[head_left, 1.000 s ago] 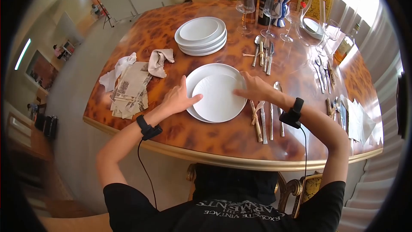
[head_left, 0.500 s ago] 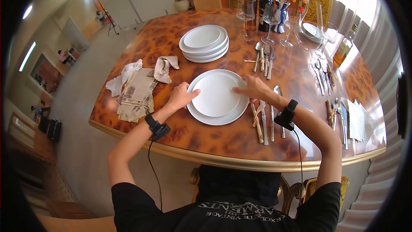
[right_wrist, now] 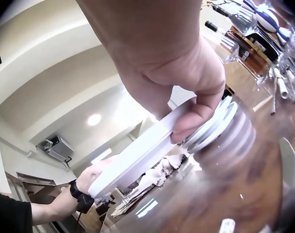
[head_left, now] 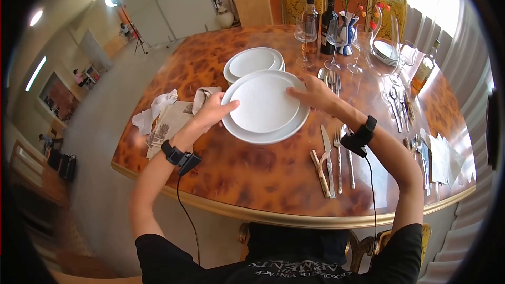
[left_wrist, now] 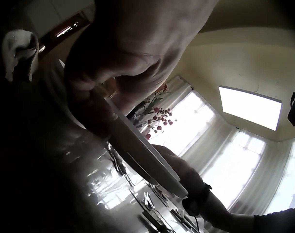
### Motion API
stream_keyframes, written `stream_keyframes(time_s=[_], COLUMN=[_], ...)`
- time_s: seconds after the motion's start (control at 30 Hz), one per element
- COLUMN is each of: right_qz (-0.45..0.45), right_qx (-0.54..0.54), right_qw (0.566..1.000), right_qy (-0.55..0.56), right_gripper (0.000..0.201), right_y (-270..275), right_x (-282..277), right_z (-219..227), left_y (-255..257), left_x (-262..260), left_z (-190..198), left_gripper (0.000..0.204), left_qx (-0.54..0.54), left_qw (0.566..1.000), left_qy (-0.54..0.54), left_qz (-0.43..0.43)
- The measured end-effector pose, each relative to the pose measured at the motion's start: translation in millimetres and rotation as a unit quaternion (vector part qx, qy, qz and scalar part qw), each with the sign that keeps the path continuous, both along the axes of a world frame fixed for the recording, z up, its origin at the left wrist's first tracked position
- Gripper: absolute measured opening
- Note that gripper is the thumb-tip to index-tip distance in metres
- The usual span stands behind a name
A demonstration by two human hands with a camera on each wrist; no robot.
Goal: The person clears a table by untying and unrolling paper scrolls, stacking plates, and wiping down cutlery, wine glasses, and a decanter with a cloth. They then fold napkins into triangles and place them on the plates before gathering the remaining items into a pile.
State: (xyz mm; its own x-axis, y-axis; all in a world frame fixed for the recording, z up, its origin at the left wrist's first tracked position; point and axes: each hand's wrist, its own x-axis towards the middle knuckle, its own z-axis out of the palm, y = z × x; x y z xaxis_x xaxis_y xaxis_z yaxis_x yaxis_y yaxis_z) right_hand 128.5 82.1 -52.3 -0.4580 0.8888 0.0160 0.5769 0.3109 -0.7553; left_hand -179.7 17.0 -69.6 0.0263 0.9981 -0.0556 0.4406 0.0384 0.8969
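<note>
A smaller white plate [head_left: 264, 102] lies on a larger white plate [head_left: 264, 137], and both are raised above the table. My left hand [head_left: 212, 112] grips the left rim, thumb on top and fingers beneath. On the opposite rim my right hand [head_left: 319, 95] does the same. In the right wrist view, the right hand [right_wrist: 198, 97] curls its fingers under the edge of the plates, which slope over the tabletop. Just behind, partly covered by the held pair, stands a stack of white plates [head_left: 252, 63].
Cloth and paper napkins [head_left: 171, 126] lie on the left of the table [head_left: 247, 179]. A knife [head_left: 329, 158] and fork [head_left: 337, 144] lie near my right forearm. Wine glasses [head_left: 332, 42], bottles [head_left: 329, 21] and a decanter [head_left: 380, 58] stand at the back right.
Both hands have lifted the two plates off the table and carried them away from me, closer to the stack, which they now partly hide. The head view has tilted up slightly.
</note>
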Motion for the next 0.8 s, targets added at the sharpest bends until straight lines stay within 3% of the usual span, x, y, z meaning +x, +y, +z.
stream_keyframes(time_s=[0.07, 0.2, 0.4, 0.6, 0.67, 0.8], right_qz=[-0.009, -0.055, -0.104, -0.099, -0.113, -0.152], right_qx=[0.072, 0.149, 0.146, 0.132, 0.186, 0.152], right_qw=[0.995, 0.986, 0.984, 0.986, 0.976, 0.974], right_qy=[0.065, 0.041, 0.005, -0.022, -0.017, -0.065], right_gripper=[0.057, 0.063, 0.06, 0.061, 0.056, 0.062], right_y=[24, 129, 194, 233, 236, 207], right_x=[-11, -47, -84, -98, -98, -96], right_z=[19, 3, -7, -53, -65, -44], left_y=[42, 121, 223, 235, 236, 221], left_x=[-19, -37, -67, -62, -61, -53], left_z=[10, 31, -11, -43, -43, -25], left_gripper=[0.046, 0.041, 0.042, 0.047, 0.047, 0.05], left_qx=[0.066, 0.14, 0.137, 0.131, 0.139, 0.099], left_qw=[0.996, 0.99, 0.975, 0.935, 0.932, 0.923], left_qy=[0.052, 0.013, 0.128, 0.281, 0.294, 0.349], left_qz=[0.01, 0.031, 0.12, 0.173, 0.16, 0.129])
